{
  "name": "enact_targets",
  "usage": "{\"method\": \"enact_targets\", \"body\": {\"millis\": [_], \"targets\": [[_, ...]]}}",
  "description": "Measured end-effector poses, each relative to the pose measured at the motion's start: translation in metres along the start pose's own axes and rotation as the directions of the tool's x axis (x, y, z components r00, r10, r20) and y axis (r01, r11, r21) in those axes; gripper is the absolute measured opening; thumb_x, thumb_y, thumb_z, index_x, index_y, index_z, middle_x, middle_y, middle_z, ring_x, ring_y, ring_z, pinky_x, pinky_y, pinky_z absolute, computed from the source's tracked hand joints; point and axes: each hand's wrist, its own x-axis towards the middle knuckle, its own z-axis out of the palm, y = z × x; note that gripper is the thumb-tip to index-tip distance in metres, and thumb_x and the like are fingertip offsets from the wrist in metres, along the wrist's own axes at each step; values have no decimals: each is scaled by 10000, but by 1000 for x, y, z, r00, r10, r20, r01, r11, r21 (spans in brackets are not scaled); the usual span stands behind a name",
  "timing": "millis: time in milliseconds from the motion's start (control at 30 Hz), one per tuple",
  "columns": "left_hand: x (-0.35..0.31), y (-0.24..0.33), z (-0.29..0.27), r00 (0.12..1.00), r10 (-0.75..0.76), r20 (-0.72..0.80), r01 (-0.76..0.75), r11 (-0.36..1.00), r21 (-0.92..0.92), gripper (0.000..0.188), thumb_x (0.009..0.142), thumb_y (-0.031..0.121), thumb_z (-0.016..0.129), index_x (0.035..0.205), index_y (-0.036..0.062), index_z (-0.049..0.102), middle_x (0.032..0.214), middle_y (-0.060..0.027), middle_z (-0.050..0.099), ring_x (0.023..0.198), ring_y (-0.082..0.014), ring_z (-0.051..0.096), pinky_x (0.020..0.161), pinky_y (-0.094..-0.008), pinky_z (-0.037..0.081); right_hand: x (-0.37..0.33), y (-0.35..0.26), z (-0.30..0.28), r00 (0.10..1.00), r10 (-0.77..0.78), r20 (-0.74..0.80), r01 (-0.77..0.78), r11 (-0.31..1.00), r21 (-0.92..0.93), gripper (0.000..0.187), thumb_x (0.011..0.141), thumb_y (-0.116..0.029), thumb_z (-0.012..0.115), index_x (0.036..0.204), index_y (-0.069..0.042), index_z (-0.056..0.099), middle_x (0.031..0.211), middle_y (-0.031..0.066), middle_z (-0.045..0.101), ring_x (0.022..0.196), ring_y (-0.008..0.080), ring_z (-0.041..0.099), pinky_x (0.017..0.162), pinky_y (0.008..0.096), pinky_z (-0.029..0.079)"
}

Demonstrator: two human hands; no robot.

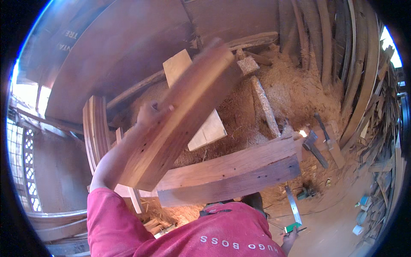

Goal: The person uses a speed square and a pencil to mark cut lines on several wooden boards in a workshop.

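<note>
Fingers (165, 107) of the left hand (150, 113) grip the plank (180, 115), apparently slanting up-right.

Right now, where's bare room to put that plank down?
Bare floor lower right, between the square and the scrap pile. The beam top is free too. Crowded: shavings and tools upper right, stacked boards left. The left hand holds the plank.

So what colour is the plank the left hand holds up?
Reddish-brown wood; the plank shows best in the head view.
</note>
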Motion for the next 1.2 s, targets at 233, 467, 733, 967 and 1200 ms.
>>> {"method": "enact_targets", "body": {"millis": [233, 467, 733, 967, 1200], "targets": [[184, -11, -19, 959, -17, -283, 26, 999, 29, 707, 770, 594, 777, 1080, -40, 726, 1055, -265, 729, 1013, -340, 721, 886, -428, 544, -54, 6, 18, 964, -244, -105, 254, 961, 106, 246, 1014, -229, 596, 1213, -85, 582, 863, 93, 657, 580, 191, 625, 434, 348, 533], [302, -66, -20, 907, -244, -343, 230, 970, -81, 707, 768, 485, 771, 1182, -81, 682, 1215, -272, 687, 1161, -369, 672, 989, -447, 533, -103, 49, -49, 817, -577, -14, 463, 669, -581, 418, 833, -344, 767, 1069, -10, 676, 969, 145, 686, 799, 294, 672, 657, 423, 565], [333, -123, -14, 852, -406, -331, 452, 889, 72, 636, 797, 424, 717, 1235, -35, 677, 1290, -253, 659, 1215, -362, 645, 1011, -443, 524, -141, 27, -47, 901, -419, -110, 272, 745, -609, 437, 858, -351, 732, 1131, -21, 642, 931, 143, 665, 703, 286, 636, 580, 424, 538], [340, -96, 42, 920, -291, -261, 365, 879, 306, 575, 809, 361, 700, 1264, 11, 667, 1336, -188, 652, 1243, -338, 632, 1021, -460, 519, -145, -24, -4, 956, -60, -288, -44, 939, -341, 274, 983, -247, 640, 1197, -81, 600, 792, 41, 598, 499, 153, 533, 408, 308, 455], [374, -33, 76, 866, 257, -429, -120, 940, 320, 776, 830, 494, 734, 1410, 25, 520, 1277, -176, 677, 1184, -337, 656, 975, -457, 529, -138, -37, 27, 953, -183, -239, 54, 885, -463, 271, 945, -278, 693, 1158, -126, 621, 806, 8, 609, 508, 95, 508, 369, 239, 344]]}}
